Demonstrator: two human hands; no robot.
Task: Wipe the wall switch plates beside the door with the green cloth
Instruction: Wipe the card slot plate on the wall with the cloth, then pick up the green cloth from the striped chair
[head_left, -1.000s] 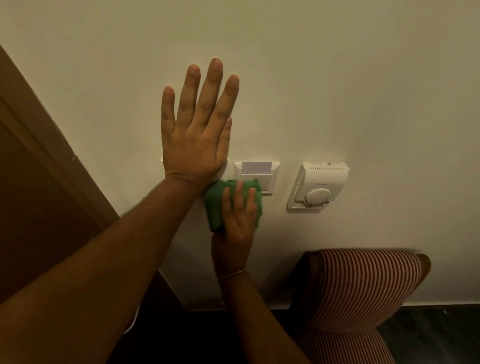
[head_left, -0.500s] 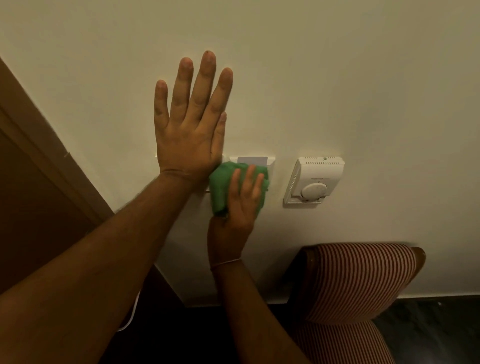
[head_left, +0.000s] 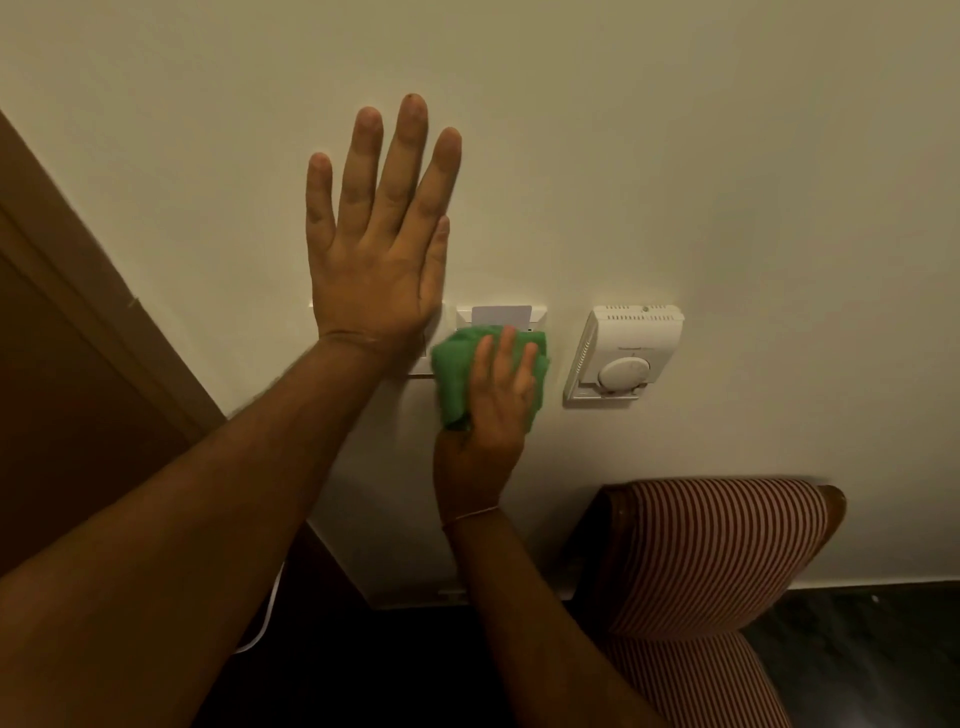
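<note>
Our left hand (head_left: 376, 270) flat on cream wall (head_left: 675, 156), fingers spread; right hand (head_left: 491, 415) presses green cloth (head_left: 457, 374) over switch plate (head_left: 537, 314); striped chair (head_left: 727, 545) below.

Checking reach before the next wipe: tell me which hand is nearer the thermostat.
Right. The right hand presses the green cloth on the card-slot plate, just beside the thermostat. The left hand lies flat on the wall, farther away towards the door frame.

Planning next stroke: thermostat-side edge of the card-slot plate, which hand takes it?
Right. The right hand already presses the green cloth on the card-slot plate; the left hand is flat on the wall, empty.
</note>
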